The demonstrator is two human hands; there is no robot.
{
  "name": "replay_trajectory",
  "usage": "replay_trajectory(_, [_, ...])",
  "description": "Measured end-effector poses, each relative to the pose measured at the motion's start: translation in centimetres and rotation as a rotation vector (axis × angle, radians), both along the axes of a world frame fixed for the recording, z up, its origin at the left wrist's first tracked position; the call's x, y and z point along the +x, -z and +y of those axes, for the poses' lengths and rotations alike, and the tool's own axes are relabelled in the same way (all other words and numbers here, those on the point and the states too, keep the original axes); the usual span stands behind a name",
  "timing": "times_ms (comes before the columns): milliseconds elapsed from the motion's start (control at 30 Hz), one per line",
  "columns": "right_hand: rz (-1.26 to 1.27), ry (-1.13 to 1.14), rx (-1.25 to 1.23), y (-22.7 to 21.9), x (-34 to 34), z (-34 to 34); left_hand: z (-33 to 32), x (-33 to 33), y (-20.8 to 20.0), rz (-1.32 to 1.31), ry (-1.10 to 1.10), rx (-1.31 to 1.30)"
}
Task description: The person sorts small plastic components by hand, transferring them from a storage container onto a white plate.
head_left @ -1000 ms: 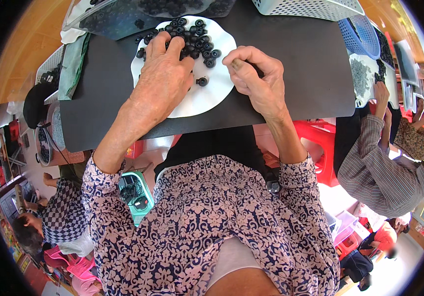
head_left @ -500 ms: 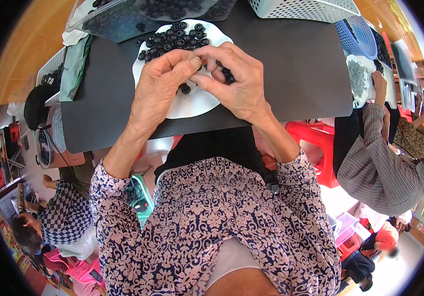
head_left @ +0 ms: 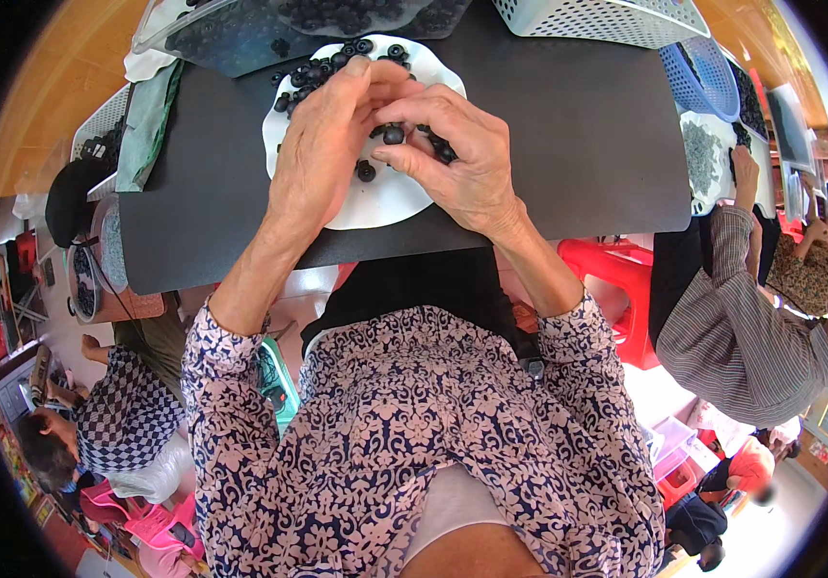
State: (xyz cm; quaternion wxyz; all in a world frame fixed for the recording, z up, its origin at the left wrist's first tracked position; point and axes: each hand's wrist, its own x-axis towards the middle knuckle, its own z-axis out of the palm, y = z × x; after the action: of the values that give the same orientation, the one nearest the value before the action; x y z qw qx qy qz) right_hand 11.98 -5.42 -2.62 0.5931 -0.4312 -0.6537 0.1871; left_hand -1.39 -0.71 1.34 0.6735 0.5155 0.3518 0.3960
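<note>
On a white wavy-edged plate [head_left: 380,209] lies a pile of small black round pieces [head_left: 310,75], some with a ringed hollow in the end. My right hand [head_left: 462,159] hovers over the plate's right side. One black round piece [head_left: 393,135] sits at its thumb and forefinger, and several more are tucked in its curled fingers. My left hand [head_left: 322,144] is above the plate's left half, its fingers extended toward the pile and covering part of it; I see nothing in it. A loose black piece [head_left: 366,171] rests on the plate between the hands.
A clear bin [head_left: 231,58] of black pieces stands behind the plate on the dark table [head_left: 587,144]. A white perforated basket [head_left: 607,24] is at the far right, beside a blue basket [head_left: 698,82]. Green cloth [head_left: 149,130] lies at the left edge. Other people sit on both sides.
My left hand has come away from the right hand's fingertips, and its fingers have straightened toward the pile. The piece at my right thumb and forefinger now shows plainly.
</note>
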Motion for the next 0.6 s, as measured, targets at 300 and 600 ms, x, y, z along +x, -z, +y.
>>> replay_trajectory(300, [-0.022, 0.05, -0.035, -0.1, -0.3, -0.2, 0.1, 1.4, 0.6, -0.106, 0.157, -0.097])
replay_trajectory(600, [0.044, 0.033, -0.055, -0.6, 0.0, -0.3, -1.1, 2.6, 0.3, -0.231, 0.056, -0.236])
